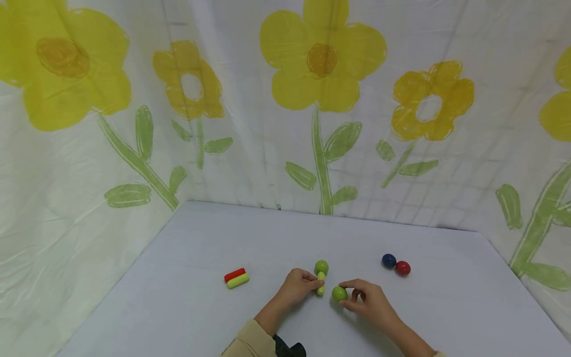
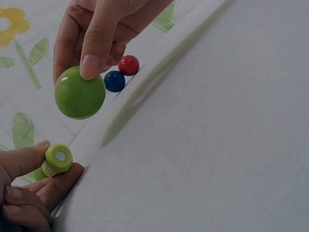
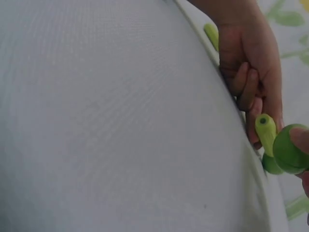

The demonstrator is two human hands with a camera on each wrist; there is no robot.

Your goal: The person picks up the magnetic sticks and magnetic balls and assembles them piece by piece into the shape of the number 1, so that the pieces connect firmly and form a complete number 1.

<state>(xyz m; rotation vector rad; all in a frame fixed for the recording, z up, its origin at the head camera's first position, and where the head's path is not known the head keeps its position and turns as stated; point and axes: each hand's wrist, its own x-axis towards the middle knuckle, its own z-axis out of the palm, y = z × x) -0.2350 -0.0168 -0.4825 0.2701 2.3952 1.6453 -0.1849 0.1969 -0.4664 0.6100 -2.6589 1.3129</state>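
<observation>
My left hand (image 1: 300, 286) pinches a yellow-green rod (image 1: 321, 283) between thumb and fingers. At the rod's far end sits a green ball (image 1: 321, 267), touching it. The rod's near end shows a small round disc in its face in the left wrist view. Just to the right, my right hand (image 1: 369, 302) pinches a second green ball (image 1: 339, 294) between thumb and forefinger. This ball is a short gap away from the rod. In the right wrist view the held ball (image 3: 290, 149) is partly cut off by the frame edge.
A red rod (image 1: 234, 274) and another yellow-green rod (image 1: 238, 281) lie side by side on the white table (image 1: 187, 317), left of my hands. Farther right, a dark blue ball (image 1: 389, 261) and a red ball (image 1: 403, 268) touch. Behind hangs a flower-painted curtain (image 1: 250, 163).
</observation>
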